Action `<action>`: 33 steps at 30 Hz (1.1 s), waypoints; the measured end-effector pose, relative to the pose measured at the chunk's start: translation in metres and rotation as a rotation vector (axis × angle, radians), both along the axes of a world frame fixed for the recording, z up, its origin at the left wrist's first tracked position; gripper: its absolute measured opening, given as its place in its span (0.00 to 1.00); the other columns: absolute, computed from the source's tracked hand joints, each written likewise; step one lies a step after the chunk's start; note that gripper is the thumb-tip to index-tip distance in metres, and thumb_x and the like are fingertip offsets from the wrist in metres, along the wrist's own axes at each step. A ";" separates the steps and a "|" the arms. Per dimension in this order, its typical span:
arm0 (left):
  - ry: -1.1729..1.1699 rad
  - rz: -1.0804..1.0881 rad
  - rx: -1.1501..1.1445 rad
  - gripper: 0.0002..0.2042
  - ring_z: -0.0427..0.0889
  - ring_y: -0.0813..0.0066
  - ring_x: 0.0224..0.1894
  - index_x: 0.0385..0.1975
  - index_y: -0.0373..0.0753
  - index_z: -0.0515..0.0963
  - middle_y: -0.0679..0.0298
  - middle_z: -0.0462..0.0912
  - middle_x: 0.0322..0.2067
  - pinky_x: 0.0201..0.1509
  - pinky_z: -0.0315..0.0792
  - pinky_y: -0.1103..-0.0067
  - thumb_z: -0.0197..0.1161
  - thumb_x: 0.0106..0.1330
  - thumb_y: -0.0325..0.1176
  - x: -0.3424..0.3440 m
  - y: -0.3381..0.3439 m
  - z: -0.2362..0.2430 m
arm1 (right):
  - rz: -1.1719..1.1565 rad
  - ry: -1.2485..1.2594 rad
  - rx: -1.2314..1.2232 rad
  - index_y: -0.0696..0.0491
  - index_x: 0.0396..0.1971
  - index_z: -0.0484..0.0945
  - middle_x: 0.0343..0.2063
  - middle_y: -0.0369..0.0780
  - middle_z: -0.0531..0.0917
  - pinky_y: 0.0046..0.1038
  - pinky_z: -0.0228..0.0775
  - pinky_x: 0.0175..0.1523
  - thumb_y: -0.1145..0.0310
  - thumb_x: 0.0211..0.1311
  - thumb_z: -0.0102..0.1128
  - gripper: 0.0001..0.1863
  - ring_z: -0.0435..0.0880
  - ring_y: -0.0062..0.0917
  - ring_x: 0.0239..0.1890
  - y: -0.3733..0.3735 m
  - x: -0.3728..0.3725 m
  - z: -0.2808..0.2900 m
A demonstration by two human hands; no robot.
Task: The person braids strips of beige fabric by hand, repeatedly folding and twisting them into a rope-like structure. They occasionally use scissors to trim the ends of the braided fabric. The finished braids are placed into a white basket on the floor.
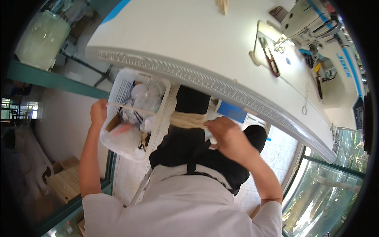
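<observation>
Across my dark-trousered left thigh lies a bundle of beige fabric strips (pixel 185 119). My right hand (pixel 225 134) is closed at the right end of this bundle, thumb and fingers pinched on it. Out to the left, my left hand (pixel 98 112) is a fist raised beside the white basket. From it a thin beige strip (pixel 132 108) stretches taut over the basket toward the bundle. Whether that strip is joined to the bundle I cannot tell.
A white plastic basket (pixel 112 103) with bagged items stands left of my legs. Ahead is a white sewing table (pixel 177 29) with a ruler along its front edge. It carries a sewing machine (pixel 331 71) and dark red-handled thread snips (pixel 269 57). A blue box (pixel 232 112) sits underneath.
</observation>
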State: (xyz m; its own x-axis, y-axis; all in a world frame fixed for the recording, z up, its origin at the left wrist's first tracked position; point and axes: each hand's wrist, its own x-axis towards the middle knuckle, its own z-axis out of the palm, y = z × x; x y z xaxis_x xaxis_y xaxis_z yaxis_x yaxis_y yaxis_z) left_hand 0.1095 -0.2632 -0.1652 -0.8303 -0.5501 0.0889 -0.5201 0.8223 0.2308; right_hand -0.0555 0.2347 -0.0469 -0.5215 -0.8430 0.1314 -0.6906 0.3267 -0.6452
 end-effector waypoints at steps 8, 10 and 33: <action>0.613 -0.487 0.019 0.04 0.77 0.52 0.34 0.31 0.31 0.78 0.52 0.79 0.30 0.39 0.72 0.66 0.63 0.56 0.20 -0.080 0.174 0.140 | -0.837 0.501 -0.174 0.59 0.32 0.81 0.26 0.42 0.80 0.23 0.71 0.33 0.80 0.60 0.59 0.03 0.80 0.26 0.26 0.066 -0.066 0.088; 0.744 -0.625 0.050 0.02 0.77 0.53 0.33 0.28 0.33 0.77 0.53 0.78 0.29 0.39 0.72 0.67 0.62 0.56 0.20 -0.126 0.208 0.165 | -0.876 0.449 -0.126 0.57 0.34 0.81 0.27 0.42 0.81 0.27 0.72 0.35 0.76 0.60 0.60 0.03 0.81 0.28 0.28 0.076 -0.094 0.089; 0.610 -0.433 1.952 0.10 0.81 0.61 0.50 0.46 0.27 0.72 0.48 0.79 0.47 0.54 0.76 0.71 0.52 0.72 0.28 -0.331 0.201 0.248 | -1.155 0.546 0.150 0.57 0.36 0.76 0.24 0.48 0.80 0.37 0.71 0.35 0.75 0.62 0.54 0.05 0.80 0.42 0.27 0.151 -0.083 0.082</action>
State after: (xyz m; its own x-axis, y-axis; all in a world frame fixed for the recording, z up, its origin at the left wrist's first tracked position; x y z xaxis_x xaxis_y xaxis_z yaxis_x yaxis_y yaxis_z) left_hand -0.2211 -0.0626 0.0830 -0.9977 -0.0666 0.0158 0.0544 -0.6301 0.7746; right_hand -0.1386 0.3860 0.0356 -0.8647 0.0340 0.5011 -0.1218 0.9537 -0.2749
